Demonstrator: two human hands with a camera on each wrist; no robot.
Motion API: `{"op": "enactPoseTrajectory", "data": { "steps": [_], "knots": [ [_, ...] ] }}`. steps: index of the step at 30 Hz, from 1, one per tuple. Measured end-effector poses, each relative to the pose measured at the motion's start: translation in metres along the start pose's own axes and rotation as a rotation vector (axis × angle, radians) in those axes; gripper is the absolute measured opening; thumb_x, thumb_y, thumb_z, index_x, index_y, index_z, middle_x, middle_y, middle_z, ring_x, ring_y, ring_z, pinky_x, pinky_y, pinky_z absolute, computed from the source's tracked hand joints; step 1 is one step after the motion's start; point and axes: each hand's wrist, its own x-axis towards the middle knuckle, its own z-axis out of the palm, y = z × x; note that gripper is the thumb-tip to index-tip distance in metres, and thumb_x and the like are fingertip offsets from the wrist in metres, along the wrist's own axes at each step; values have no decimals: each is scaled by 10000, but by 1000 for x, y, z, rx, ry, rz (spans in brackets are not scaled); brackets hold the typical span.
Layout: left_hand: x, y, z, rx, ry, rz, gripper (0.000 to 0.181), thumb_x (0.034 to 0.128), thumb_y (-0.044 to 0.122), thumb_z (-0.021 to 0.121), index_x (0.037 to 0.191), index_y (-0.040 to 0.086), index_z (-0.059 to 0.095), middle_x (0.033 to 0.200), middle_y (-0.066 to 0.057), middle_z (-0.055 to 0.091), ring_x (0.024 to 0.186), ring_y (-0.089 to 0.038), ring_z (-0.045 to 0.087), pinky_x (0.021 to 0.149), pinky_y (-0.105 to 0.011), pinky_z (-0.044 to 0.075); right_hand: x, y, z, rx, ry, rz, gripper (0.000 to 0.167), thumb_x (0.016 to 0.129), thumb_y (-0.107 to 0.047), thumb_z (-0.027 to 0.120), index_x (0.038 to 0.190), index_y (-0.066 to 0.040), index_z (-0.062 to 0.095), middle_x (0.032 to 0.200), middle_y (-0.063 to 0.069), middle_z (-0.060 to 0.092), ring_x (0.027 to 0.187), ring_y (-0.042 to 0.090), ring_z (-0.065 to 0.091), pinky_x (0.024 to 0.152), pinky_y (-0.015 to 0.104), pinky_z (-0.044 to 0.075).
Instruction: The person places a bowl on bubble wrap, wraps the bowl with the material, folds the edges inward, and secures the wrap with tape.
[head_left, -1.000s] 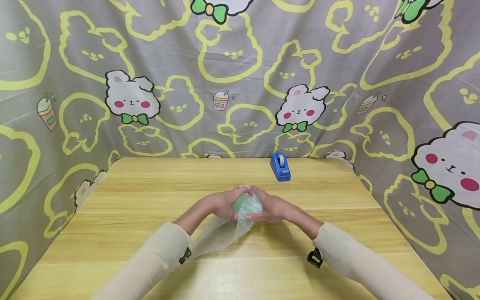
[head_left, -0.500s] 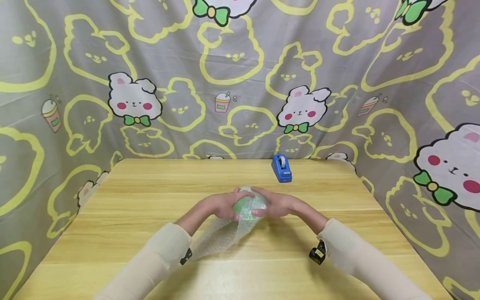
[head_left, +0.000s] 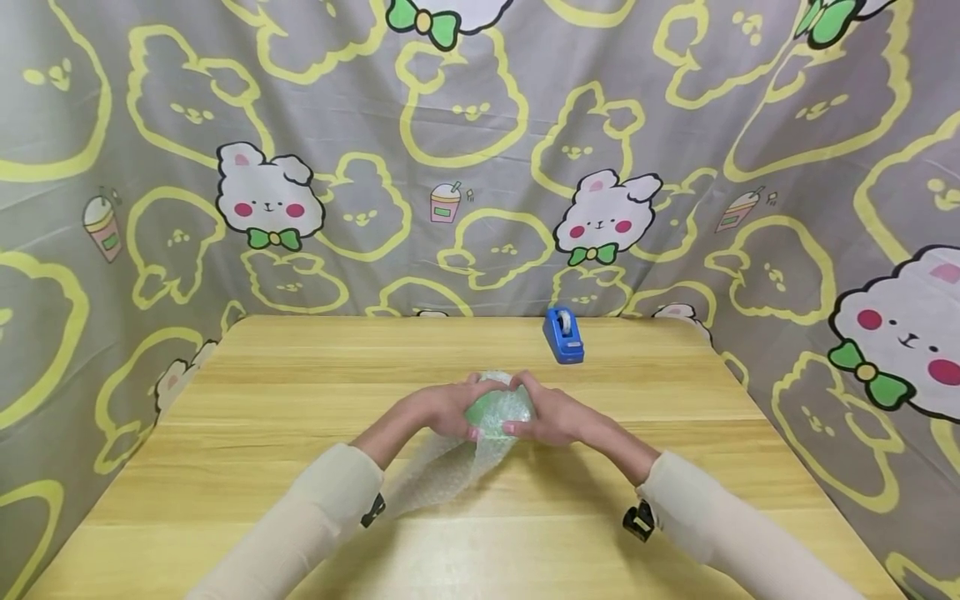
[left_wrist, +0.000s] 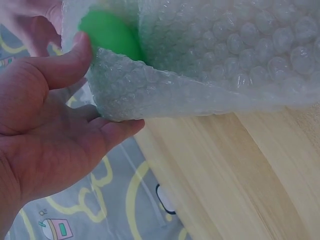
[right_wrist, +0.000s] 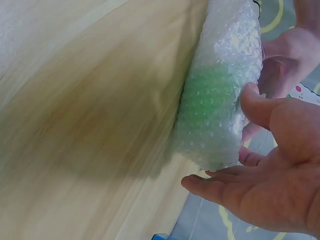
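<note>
A smooth, rounded green object (left_wrist: 112,36) is partly rolled in clear bubble wrap (left_wrist: 250,45); its exact kind cannot be told. My left hand (head_left: 450,408) holds one end of the bundle, thumb on the near side and fingers beyond it. On the other end, my right hand (head_left: 557,415) grips the wrap between thumb and fingers. A loose sheet of wrap trails toward the near left in the head view. The right wrist view shows green through the layered bubble wrap (right_wrist: 210,100). Much of the object is hidden by wrap and hands.
A blue tape dispenser (head_left: 563,336) stands toward the back of the wooden table (head_left: 300,350), right of the hands. A patterned grey curtain (head_left: 480,183) hangs behind the table and along its sides.
My right hand has shifted slightly on the bundle, its fingers now arched higher over the top. My left hand keeps its hold, and the loose wrap lies much as before.
</note>
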Motion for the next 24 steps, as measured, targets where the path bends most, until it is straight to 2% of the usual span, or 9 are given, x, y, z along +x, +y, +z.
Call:
{"op": "enactPoseTrajectory", "data": {
  "steps": [7,13,18,24],
  "knots": [
    [2,0,0,-8,3,2,856,927,115,729,1605,317,247,1679,-241,127,1496,-413,307,1134,-573,385,-1,1,2,-4,-10,27,643,970,-414,675,1471,-180,347,1205,238,660,1032,310,661,867,459,540],
    [3,0,-2,-20,9,8,858,924,130,732,1609,319,250,1684,-238,115,1509,-409,283,1171,-576,334,-3,1,3,-7,1,23,657,979,-416,659,1500,-183,333,1278,274,635,1172,397,627,964,532,515],
    [3,-1,-3,-24,6,25,845,919,126,736,1603,308,275,1680,-243,116,1484,-416,328,1169,-577,335,-4,2,5,-13,13,21,657,981,-421,654,1511,-178,352,1308,279,622,1196,412,616,973,539,514],
    [2,-6,-4,-78,-15,47,858,903,98,743,1606,259,277,1675,-243,113,1452,-414,365,1184,-560,320,-4,3,6,-12,22,16,701,963,-440,674,1525,-167,355,1297,289,626,1161,417,631,946,539,534]
  ]
}}
